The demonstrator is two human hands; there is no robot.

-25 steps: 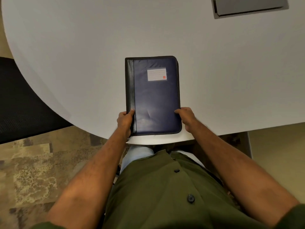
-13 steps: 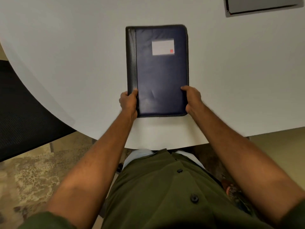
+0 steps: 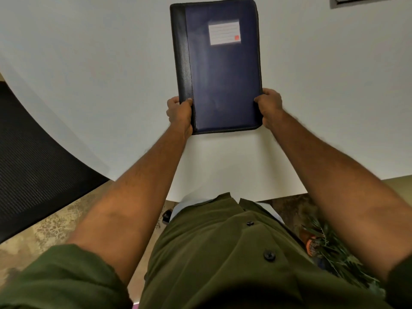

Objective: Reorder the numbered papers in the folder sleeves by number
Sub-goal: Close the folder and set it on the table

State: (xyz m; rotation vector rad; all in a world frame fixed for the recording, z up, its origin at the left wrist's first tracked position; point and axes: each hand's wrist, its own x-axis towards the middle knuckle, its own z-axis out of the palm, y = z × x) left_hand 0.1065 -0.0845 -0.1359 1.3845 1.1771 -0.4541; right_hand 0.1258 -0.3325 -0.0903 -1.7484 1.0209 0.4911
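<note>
A closed dark blue folder (image 3: 220, 81) with a black spine on its left and a white label near its top lies flat on the white table (image 3: 89, 74). My left hand (image 3: 179, 113) grips the folder's lower left edge, thumb on the cover. At the lower right edge, my right hand (image 3: 268, 108) grips it the same way. The numbered papers and sleeves are hidden inside the closed folder.
A grey panel (image 3: 365, 1) is set in the table at the top right. A black mesh chair (image 3: 31, 157) stands at the left beside the table's curved edge. Green plant sprigs (image 3: 334, 250) lie on the floor at the lower right.
Both hands have slid the folder away from me, from the table's near edge toward its middle. Their grips on the lower corners are unchanged.
</note>
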